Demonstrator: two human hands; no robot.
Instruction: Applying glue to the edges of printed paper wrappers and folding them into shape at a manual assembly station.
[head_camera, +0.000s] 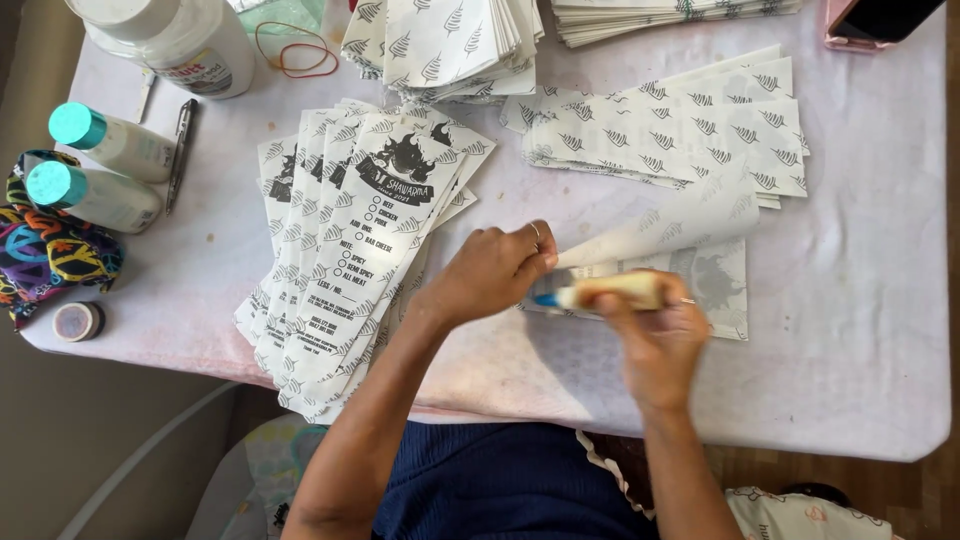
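Note:
My left hand (490, 272) pinches the folded-up flap of a white printed paper sheet (690, 240) that lies on the table in front of me. My right hand (655, 330) grips a glue stick (610, 292) with a blue tip, laid sideways against the sheet just under the raised flap. The tip points left, toward my left fingers. A fanned stack of finished printed paper bags (350, 250) lies to the left of my left hand.
More flat printed sheets (690, 130) lie behind the work spot, and further piles (440, 45) sit at the back. Two teal-capped bottles (100, 165), a big white jar (180, 40), a pen (180, 150), rubber bands (295, 50) and a colourful pouch (45, 250) occupy the left side.

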